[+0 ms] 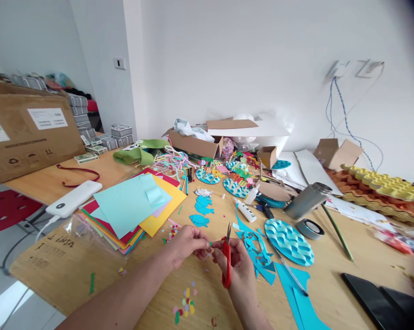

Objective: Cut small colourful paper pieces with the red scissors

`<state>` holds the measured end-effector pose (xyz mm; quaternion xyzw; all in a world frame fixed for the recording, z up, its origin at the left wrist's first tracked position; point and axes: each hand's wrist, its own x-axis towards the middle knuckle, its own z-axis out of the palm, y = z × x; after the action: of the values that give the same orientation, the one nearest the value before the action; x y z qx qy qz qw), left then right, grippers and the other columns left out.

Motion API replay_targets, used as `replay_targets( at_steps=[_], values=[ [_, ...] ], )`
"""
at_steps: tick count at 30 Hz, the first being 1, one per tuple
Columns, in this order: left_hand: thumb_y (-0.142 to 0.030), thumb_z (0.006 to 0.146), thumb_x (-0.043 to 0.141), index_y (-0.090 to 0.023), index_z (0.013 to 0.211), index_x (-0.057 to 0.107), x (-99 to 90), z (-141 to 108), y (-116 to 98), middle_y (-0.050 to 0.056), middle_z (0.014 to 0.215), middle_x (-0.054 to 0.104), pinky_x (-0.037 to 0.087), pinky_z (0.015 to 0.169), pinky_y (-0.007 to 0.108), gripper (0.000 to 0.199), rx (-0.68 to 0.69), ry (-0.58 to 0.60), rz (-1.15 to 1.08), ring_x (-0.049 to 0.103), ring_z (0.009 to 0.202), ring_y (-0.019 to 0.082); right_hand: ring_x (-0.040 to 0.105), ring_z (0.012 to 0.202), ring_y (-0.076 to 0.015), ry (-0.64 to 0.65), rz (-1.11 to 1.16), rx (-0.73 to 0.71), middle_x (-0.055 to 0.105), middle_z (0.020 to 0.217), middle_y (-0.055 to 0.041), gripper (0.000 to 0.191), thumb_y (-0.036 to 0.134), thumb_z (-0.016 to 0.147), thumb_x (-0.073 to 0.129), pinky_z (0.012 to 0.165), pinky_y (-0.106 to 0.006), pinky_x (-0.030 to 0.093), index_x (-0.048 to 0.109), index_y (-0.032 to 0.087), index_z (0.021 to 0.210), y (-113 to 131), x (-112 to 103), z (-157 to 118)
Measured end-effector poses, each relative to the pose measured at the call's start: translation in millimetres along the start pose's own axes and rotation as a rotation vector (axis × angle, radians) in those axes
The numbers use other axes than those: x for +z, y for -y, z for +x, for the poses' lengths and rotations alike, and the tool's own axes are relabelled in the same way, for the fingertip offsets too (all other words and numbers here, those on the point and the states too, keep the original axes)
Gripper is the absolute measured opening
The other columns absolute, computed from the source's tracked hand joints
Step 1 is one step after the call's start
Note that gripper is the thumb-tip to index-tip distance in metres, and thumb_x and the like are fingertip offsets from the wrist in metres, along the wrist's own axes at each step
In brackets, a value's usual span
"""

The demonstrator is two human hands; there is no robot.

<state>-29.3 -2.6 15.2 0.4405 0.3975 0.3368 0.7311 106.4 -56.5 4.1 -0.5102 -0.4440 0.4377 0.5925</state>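
Note:
Red-handled scissors [226, 263] are in my right hand [239, 266], blades pointing up and away. My left hand [191, 247] is closed in a pinch close beside it, with a tiny green paper piece [210, 245] showing at the fingertips; its exact shape is hidden. Small coloured paper dots [186, 302] lie on the table below my hands. Beyond my left hand are several blue paper fish [199, 220]. Blue paper scraps [258, 252] spread to the right of my right hand, near a blue oval with wavy pale strips [289, 241].
A stack of coloured paper [124, 206] and a white power bank [74, 198] are at left. A steel flask [308, 200], a tape roll [310, 228] and a white glue bottle [246, 211] stand or lie at right. Dark flat device [372, 298] at the front right; egg trays [385, 190] behind.

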Motion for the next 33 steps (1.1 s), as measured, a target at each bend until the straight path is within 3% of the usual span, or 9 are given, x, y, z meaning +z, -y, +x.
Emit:
replay_targets(
  at_steps=[6,9,14,33],
  values=[
    [-0.021,0.057,0.062,-0.013,0.061,0.056,0.8,-1,-2,-0.001,0.054,0.059,0.041,0.052,0.025,0.011,0.029,-0.048,-0.028,0.052,0.047,0.010,0.053,0.048,-0.0125,0.066,-0.026,0.068,0.054,0.058,0.0044,0.033,0.041,0.065,0.072,0.045,-0.023,0.042,0.046,0.021,0.071,5,2,0],
    [-0.021,0.059,0.062,-0.012,0.063,0.058,0.4,-1,-5,-0.001,0.055,0.059,0.041,0.053,0.024,0.011,0.068,-0.045,-0.032,0.051,0.048,0.009,0.049,0.041,-0.0108,0.189,-0.055,0.163,0.050,0.050,0.0060,0.036,0.048,0.066,0.068,0.040,-0.021,0.039,0.045,0.020,0.066,7,2,0],
    [-0.023,0.059,0.064,-0.011,0.063,0.059,-4.2,-1,-9,0.002,0.058,0.061,0.041,0.055,0.024,0.014,0.098,-0.029,-0.058,0.052,0.051,0.009,0.051,0.040,-0.0098,0.377,-0.040,0.257,0.057,0.051,0.0030,0.039,0.056,0.073,0.057,0.040,-0.020,0.038,0.045,0.019,0.069,11,1,-1],
    [-0.021,0.057,0.063,-0.010,0.062,0.059,-13.6,2,-13,0.004,0.059,0.063,0.041,0.054,0.024,0.013,0.072,0.012,-0.018,0.052,0.050,0.010,0.042,0.028,-0.0061,0.373,-0.089,0.316,0.053,0.040,0.0078,0.038,0.050,0.069,0.064,0.029,-0.015,0.030,0.041,0.020,0.065,8,1,-2]
  ],
)
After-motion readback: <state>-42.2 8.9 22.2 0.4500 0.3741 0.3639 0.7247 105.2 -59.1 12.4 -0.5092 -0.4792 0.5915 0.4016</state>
